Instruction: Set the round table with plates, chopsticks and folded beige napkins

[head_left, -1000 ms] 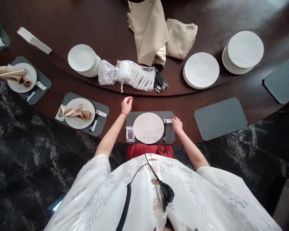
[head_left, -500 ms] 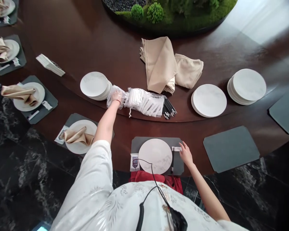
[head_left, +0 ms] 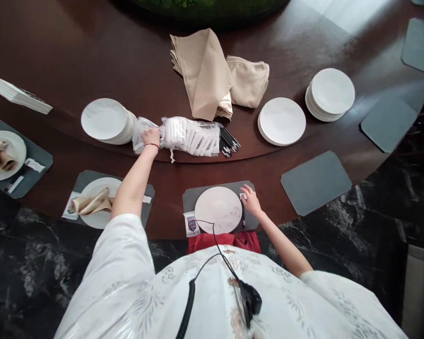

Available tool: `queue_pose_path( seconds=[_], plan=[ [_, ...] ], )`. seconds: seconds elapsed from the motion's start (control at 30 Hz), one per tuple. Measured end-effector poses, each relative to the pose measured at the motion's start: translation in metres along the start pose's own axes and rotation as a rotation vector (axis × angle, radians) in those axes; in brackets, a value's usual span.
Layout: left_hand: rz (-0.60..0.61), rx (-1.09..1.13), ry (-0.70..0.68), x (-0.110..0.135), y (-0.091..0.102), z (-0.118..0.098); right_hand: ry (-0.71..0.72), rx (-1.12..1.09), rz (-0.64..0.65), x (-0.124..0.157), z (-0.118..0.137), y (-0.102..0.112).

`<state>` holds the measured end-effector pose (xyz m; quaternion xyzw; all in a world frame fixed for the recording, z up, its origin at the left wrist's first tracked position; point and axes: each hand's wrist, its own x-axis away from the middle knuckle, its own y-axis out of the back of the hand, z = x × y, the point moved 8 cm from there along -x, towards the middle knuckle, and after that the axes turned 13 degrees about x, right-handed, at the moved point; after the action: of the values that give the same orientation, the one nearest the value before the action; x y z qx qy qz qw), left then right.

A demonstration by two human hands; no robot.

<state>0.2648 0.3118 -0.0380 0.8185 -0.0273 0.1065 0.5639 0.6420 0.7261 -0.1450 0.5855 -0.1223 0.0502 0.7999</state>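
The left hand (head_left: pixel 150 137) is clenched on the gathered end of a clear plastic bag (head_left: pixel 140 135) of white paper packets (head_left: pixel 192 136), which lies on the dark wood counter (head_left: pixel 169 197) with black chopsticks (head_left: pixel 229 142) fanning from its right end. The bag looks light, soft and slippery, best held at that bunched neck. Further right, the open right hand (head_left: pixel 250 201), fingers spread, sits just beside a white plate (head_left: pixel 218 209) on a grey place mat (head_left: pixel 190 197).
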Motion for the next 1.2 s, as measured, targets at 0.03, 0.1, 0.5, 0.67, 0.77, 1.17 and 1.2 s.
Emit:
queue_pose_path(
  seconds=[0.03, 0.1, 0.5, 0.67, 0.77, 1.17, 1.2],
  plan=[
    [-0.045, -0.018, 0.026, 0.022, 0.006, -0.005, -0.002, -0.046, -0.009, 0.003, 0.001, 0.001],
    [-0.135, -0.036, 0.052, 0.078, 0.017, -0.015, -0.004, -0.149, -0.024, 0.007, 0.003, 0.002],
    [0.650, 1.119, -0.249, 0.332, -0.093, -0.126, -0.124, -1.394, 0.446, 0.041, 0.085, 0.014],
    [0.749, 1.079, -0.316, 0.354, -0.107, -0.149, -0.097, -1.368, 0.401, 0.063, 0.067, 0.034],
    [0.618, 1.071, -0.411, 0.362, -0.102, -0.163, -0.071, -1.401, 0.579, 0.084, 0.058, 0.025],
    [0.378, 0.883, -0.605, 0.391, -0.116, -0.170, -0.299, -1.322, 0.614, 0.123, -0.005, -0.034],
    [0.343, 0.906, -0.559, 0.388, -0.116, -0.161, -0.359, -1.273, 0.553, 0.121, -0.018, -0.042]
  ],
)
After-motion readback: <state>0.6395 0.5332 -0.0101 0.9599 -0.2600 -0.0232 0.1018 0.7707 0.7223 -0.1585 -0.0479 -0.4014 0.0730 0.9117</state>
